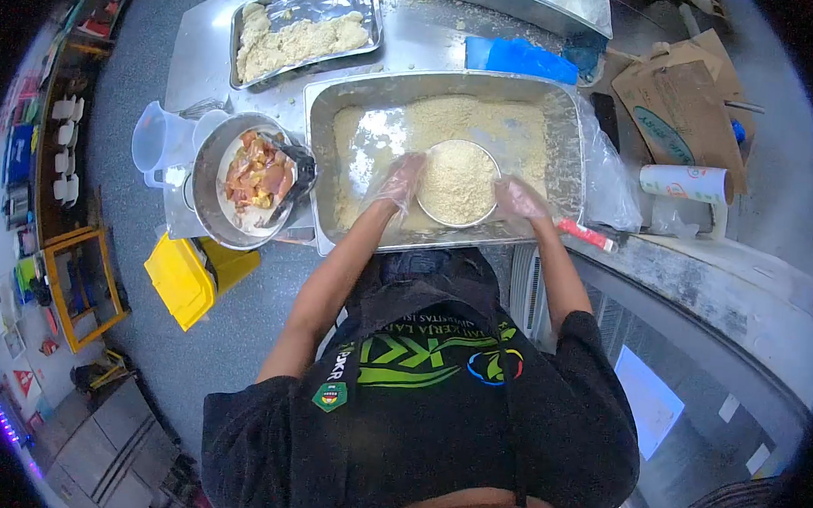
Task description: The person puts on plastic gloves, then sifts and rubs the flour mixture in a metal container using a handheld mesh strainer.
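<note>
A round metal-rimmed container [459,185], bowl or sieve, is full of pale, crumbly flour and sits over the large rectangular steel tray [448,80]. My left hand [397,182], in a clear plastic glove, presses against its left side. On the opposite side my right hand [521,201], also gloved, holds the rim. Both hands' fingertips are partly hidden by the container and the gloves' glare. More flour [487,118] is spread thinly over the tray floor. Left of the tray stands a steel pot [199,208] with raw meat pieces [252,177] and a black object [298,170] at its edge.
A smaller steel tray [377,43] with clumped flour lies behind, near a blue plastic bag [520,59]. Clear plastic jugs [158,135] stand at left, above a yellow bin [182,284] on the floor. Cardboard [676,116], a white roll [684,183] and a red-handled item [587,234] are at right.
</note>
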`<action>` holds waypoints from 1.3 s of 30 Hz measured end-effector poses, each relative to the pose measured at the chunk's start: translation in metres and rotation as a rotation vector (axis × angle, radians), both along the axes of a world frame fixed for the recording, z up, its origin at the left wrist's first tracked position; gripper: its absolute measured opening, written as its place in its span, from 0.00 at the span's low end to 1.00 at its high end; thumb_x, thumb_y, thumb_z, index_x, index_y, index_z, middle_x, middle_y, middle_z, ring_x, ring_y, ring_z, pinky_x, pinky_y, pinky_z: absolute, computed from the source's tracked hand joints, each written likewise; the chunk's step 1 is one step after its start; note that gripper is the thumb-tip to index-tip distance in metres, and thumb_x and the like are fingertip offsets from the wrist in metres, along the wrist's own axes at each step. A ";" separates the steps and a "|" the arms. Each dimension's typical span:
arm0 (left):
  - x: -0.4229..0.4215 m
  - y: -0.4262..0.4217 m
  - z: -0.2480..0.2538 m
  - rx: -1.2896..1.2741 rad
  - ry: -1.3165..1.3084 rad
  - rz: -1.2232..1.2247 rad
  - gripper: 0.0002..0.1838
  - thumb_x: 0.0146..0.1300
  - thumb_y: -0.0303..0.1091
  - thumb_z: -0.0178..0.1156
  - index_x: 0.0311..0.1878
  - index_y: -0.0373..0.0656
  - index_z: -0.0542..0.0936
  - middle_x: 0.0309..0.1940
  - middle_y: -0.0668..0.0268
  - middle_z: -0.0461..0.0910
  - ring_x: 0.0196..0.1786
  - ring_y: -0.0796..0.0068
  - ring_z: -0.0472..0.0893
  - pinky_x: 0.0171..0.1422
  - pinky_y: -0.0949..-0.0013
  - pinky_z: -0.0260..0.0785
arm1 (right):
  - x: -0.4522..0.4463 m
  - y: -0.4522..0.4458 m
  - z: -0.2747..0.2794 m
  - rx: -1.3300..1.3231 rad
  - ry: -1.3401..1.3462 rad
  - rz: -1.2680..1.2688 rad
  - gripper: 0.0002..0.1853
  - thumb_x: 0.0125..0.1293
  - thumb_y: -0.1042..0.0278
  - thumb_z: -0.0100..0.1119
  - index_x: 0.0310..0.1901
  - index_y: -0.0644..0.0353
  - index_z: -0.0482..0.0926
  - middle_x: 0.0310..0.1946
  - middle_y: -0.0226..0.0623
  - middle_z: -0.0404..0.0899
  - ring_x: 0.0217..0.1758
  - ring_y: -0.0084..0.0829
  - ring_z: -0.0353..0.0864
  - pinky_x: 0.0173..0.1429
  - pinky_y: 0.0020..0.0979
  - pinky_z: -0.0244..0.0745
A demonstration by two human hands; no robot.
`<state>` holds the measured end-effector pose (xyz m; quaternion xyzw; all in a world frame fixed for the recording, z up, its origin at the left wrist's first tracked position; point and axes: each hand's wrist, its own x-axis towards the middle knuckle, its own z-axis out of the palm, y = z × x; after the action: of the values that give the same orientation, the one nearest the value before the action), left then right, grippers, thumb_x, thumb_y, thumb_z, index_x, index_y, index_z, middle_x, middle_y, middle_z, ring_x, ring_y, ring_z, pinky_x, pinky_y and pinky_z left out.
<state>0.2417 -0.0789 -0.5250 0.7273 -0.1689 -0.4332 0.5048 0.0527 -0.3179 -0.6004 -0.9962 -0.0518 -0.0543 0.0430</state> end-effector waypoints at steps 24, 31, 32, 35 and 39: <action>0.000 0.013 0.068 -0.334 1.103 0.274 0.32 0.59 0.59 0.29 0.60 0.47 0.57 0.55 0.56 0.63 0.54 0.55 0.66 0.56 0.51 0.58 | 0.033 0.105 0.165 0.611 0.090 -1.000 0.10 0.51 0.69 0.45 0.22 0.68 0.70 0.19 0.55 0.69 0.26 0.52 0.70 0.28 0.45 0.62; -0.006 0.018 0.056 -0.379 1.057 0.180 0.31 0.59 0.57 0.33 0.59 0.45 0.58 0.52 0.56 0.65 0.50 0.56 0.69 0.51 0.52 0.64 | 0.022 0.107 0.133 0.482 -0.149 -0.809 0.17 0.58 0.64 0.38 0.19 0.70 0.66 0.14 0.54 0.65 0.18 0.46 0.66 0.24 0.42 0.57; -0.003 0.017 0.059 -0.429 1.028 0.161 0.31 0.59 0.57 0.34 0.59 0.45 0.58 0.53 0.57 0.64 0.50 0.56 0.70 0.50 0.52 0.65 | 0.027 0.104 0.132 0.502 -0.179 -0.847 0.17 0.58 0.64 0.38 0.19 0.70 0.66 0.14 0.54 0.66 0.18 0.48 0.67 0.24 0.42 0.57; 0.003 0.019 0.061 -0.359 1.036 0.171 0.31 0.58 0.57 0.36 0.58 0.45 0.58 0.53 0.56 0.63 0.48 0.56 0.71 0.50 0.52 0.66 | 0.029 0.115 0.162 0.415 -0.042 -0.702 0.17 0.59 0.64 0.38 0.20 0.70 0.67 0.16 0.55 0.67 0.19 0.48 0.67 0.24 0.42 0.57; 0.010 0.015 0.030 -0.383 1.250 0.057 0.29 0.58 0.55 0.37 0.57 0.46 0.59 0.53 0.56 0.64 0.48 0.58 0.71 0.49 0.53 0.66 | 0.030 0.102 0.153 0.436 -0.028 -0.958 0.15 0.57 0.65 0.40 0.22 0.69 0.69 0.18 0.55 0.69 0.23 0.50 0.70 0.26 0.43 0.60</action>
<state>0.2516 -0.0639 -0.4953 0.2396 0.1016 -0.7231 0.6399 0.0832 -0.2156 -0.4472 -0.8754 0.4212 -0.0909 0.2190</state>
